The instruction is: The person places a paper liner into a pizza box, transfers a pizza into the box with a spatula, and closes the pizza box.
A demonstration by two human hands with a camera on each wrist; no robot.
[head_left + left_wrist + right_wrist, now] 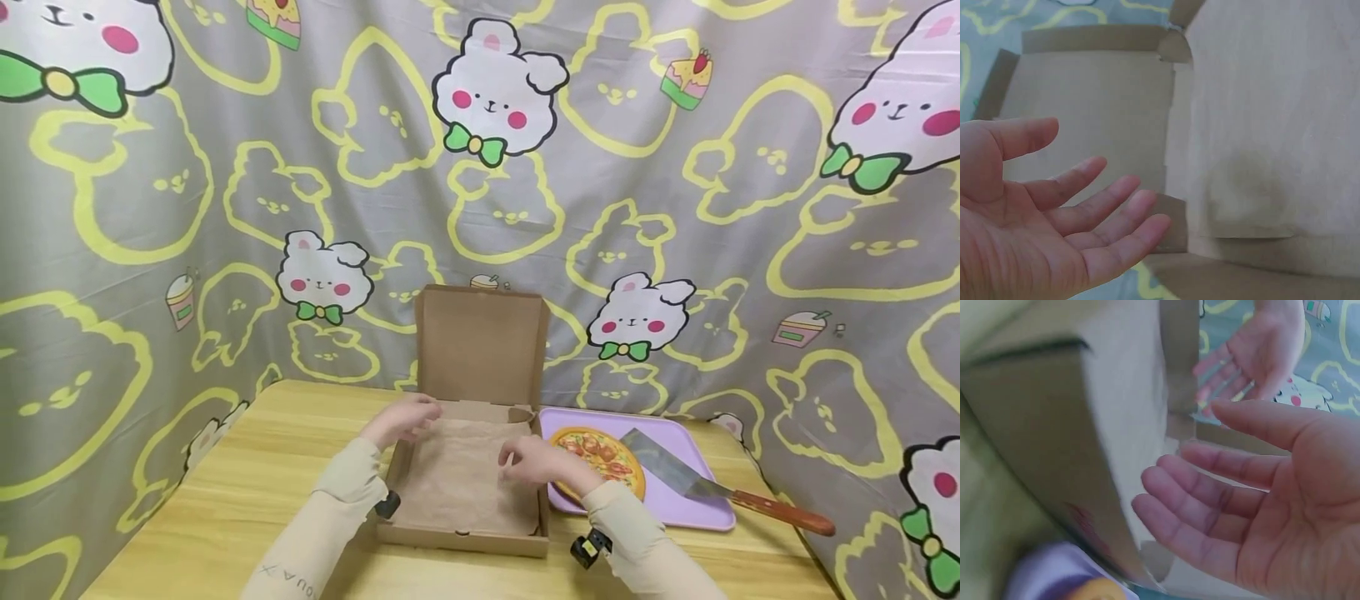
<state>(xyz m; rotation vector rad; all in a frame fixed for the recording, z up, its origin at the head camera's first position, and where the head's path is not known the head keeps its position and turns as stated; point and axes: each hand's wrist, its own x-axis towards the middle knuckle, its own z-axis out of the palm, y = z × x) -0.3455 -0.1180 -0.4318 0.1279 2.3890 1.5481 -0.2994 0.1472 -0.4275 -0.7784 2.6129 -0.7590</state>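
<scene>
A brown cardboard pizza box (465, 537) stands on the table with its lid (482, 346) raised at the back. Brown paper (468, 467) lines its bottom. My left hand (405, 419) hovers over the box's left rear side, holding nothing; its fingers are spread and relaxed in the left wrist view (1054, 219). Over the right side of the box is my right hand (536, 461), also holding nothing, its fingers loosely bent. To its right, a pizza (600, 458) lies on a lilac tray (675, 517), partly hidden by the right forearm.
A pizza server (675, 471) with a wooden handle (783, 508) lies across the tray, its handle sticking out past the right edge. The wooden table (300, 433) carries everything. A patterned grey cloth (405, 208) hangs behind and at the sides.
</scene>
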